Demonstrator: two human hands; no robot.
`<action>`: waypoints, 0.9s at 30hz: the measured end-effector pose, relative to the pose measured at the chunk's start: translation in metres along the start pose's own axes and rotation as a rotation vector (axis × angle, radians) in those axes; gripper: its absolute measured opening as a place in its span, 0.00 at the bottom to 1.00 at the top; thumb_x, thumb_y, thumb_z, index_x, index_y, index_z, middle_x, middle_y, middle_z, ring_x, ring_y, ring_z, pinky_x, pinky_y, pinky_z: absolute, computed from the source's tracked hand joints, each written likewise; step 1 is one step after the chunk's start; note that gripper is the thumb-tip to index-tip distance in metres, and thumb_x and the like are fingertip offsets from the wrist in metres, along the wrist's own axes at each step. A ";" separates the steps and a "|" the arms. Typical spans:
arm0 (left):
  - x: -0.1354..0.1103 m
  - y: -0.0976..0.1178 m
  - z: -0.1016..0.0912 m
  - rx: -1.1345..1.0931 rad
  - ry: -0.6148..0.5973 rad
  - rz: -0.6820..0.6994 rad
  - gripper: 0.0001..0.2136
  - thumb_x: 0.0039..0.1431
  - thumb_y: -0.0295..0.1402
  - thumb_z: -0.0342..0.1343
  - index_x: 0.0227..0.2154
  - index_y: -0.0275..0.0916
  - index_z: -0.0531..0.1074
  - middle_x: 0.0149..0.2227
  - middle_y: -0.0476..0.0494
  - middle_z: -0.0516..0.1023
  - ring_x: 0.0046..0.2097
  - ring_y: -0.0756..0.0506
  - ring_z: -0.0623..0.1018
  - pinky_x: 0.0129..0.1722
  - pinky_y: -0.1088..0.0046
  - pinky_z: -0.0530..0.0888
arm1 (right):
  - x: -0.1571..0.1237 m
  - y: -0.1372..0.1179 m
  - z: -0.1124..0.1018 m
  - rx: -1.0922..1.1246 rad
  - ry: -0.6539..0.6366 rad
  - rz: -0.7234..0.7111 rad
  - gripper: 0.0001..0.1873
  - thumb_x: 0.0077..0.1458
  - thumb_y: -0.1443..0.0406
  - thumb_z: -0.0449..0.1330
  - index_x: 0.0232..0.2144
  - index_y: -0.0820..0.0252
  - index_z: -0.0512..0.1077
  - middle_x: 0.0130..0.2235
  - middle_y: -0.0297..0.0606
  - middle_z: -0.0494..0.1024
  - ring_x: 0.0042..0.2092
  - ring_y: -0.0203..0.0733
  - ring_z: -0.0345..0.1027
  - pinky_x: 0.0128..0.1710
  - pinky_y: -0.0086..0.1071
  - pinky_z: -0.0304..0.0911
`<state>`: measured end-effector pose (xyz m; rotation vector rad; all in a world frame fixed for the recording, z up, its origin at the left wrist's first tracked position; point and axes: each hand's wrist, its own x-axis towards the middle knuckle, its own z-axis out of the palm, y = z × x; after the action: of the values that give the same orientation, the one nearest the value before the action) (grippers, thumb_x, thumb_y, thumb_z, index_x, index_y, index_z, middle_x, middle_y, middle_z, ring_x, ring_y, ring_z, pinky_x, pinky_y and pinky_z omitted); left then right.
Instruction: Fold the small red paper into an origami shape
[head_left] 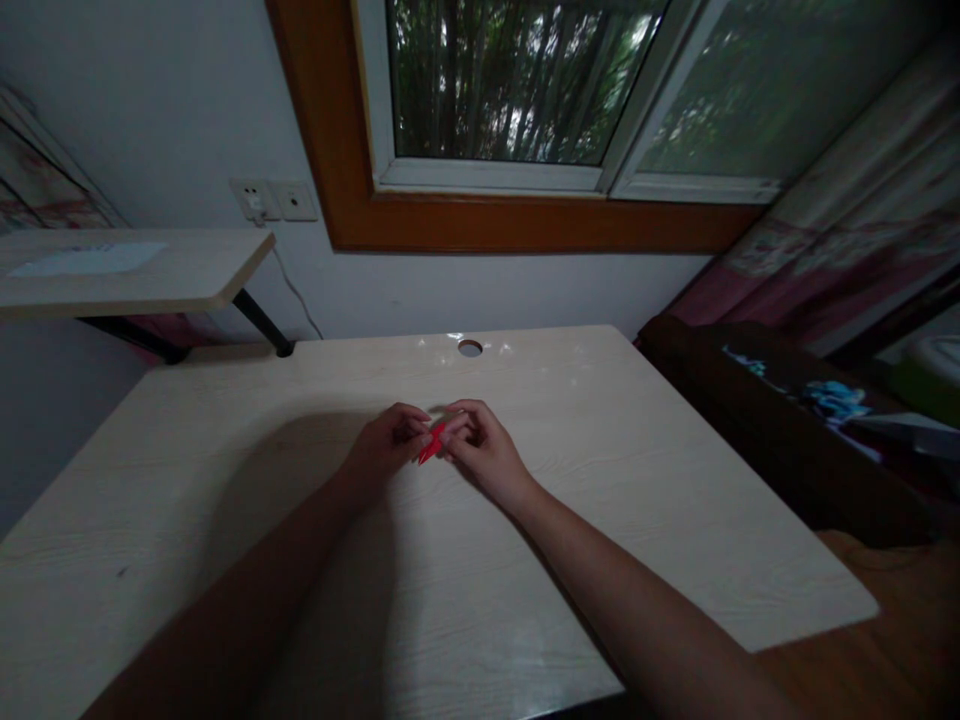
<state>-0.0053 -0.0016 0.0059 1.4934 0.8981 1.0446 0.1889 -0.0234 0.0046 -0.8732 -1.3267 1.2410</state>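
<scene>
Between my two hands, over the middle of the desk, is a small red folded piece (431, 446) that looks like paper, with a pointed lower end. My left hand (388, 440) pinches its left side between thumb and fingers. On the other side my right hand (482, 445) grips it with thumb and forefinger, fingers curled. Part of the red piece is hidden behind the fingertips, so its full shape cannot be made out.
The pale wooden desk (637, 560) has a round cable hole (470, 348) near its back edge. A raised shelf (135, 270) on black legs stands at the left, with a sheet (90, 258) on it. Behind are a wall socket (255, 200) and a window; dark furniture (750, 400) is at right.
</scene>
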 end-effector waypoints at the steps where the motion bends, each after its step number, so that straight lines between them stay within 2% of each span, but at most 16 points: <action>1: 0.000 0.001 0.000 0.006 0.003 0.008 0.13 0.55 0.36 0.64 0.42 0.38 0.72 0.32 0.47 0.79 0.34 0.48 0.79 0.34 0.73 0.73 | 0.000 -0.001 0.000 0.015 0.007 0.004 0.19 0.54 0.64 0.66 0.48 0.52 0.69 0.31 0.30 0.75 0.28 0.34 0.70 0.30 0.30 0.66; 6: 0.001 0.002 0.002 0.040 -0.061 0.011 0.17 0.57 0.37 0.64 0.46 0.38 0.71 0.30 0.48 0.80 0.34 0.47 0.79 0.35 0.72 0.72 | 0.001 -0.009 0.001 0.069 0.044 0.003 0.14 0.53 0.65 0.65 0.43 0.54 0.72 0.31 0.30 0.75 0.28 0.34 0.68 0.29 0.29 0.64; 12: 0.003 0.001 0.003 0.011 -0.109 -0.025 0.20 0.55 0.36 0.64 0.49 0.37 0.69 0.28 0.50 0.78 0.32 0.46 0.79 0.35 0.71 0.73 | -0.001 -0.007 -0.001 0.031 0.018 0.013 0.10 0.56 0.62 0.64 0.41 0.56 0.75 0.31 0.33 0.76 0.28 0.34 0.68 0.29 0.30 0.65; 18: 0.002 -0.002 0.000 -0.113 -0.126 0.062 0.17 0.59 0.35 0.62 0.50 0.39 0.68 0.29 0.51 0.74 0.32 0.50 0.76 0.36 0.73 0.73 | -0.002 -0.014 -0.002 -0.181 -0.020 -0.076 0.08 0.60 0.60 0.62 0.38 0.55 0.79 0.38 0.39 0.76 0.34 0.37 0.71 0.34 0.33 0.67; 21: 0.002 -0.004 -0.001 -0.139 -0.150 0.104 0.18 0.60 0.37 0.61 0.50 0.39 0.67 0.29 0.51 0.73 0.31 0.51 0.74 0.33 0.74 0.71 | -0.002 -0.019 0.000 -0.276 -0.071 -0.126 0.08 0.58 0.59 0.64 0.37 0.53 0.81 0.40 0.40 0.77 0.38 0.40 0.71 0.37 0.34 0.67; 24: 0.003 -0.004 -0.002 -0.137 -0.129 0.114 0.18 0.60 0.38 0.62 0.50 0.39 0.68 0.28 0.52 0.72 0.29 0.52 0.73 0.31 0.76 0.70 | -0.002 -0.020 0.001 -0.291 -0.105 -0.123 0.08 0.56 0.58 0.66 0.37 0.52 0.81 0.40 0.40 0.78 0.37 0.40 0.70 0.36 0.33 0.66; 27: 0.003 -0.002 -0.003 -0.148 -0.146 0.116 0.17 0.61 0.38 0.60 0.50 0.39 0.68 0.28 0.52 0.72 0.29 0.51 0.73 0.31 0.76 0.70 | -0.002 -0.017 0.000 -0.292 -0.070 -0.087 0.09 0.55 0.58 0.67 0.37 0.54 0.80 0.36 0.38 0.77 0.34 0.38 0.68 0.33 0.32 0.63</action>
<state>-0.0068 0.0027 0.0044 1.4897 0.6240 1.0476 0.1917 -0.0286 0.0203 -0.9710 -1.6122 1.0329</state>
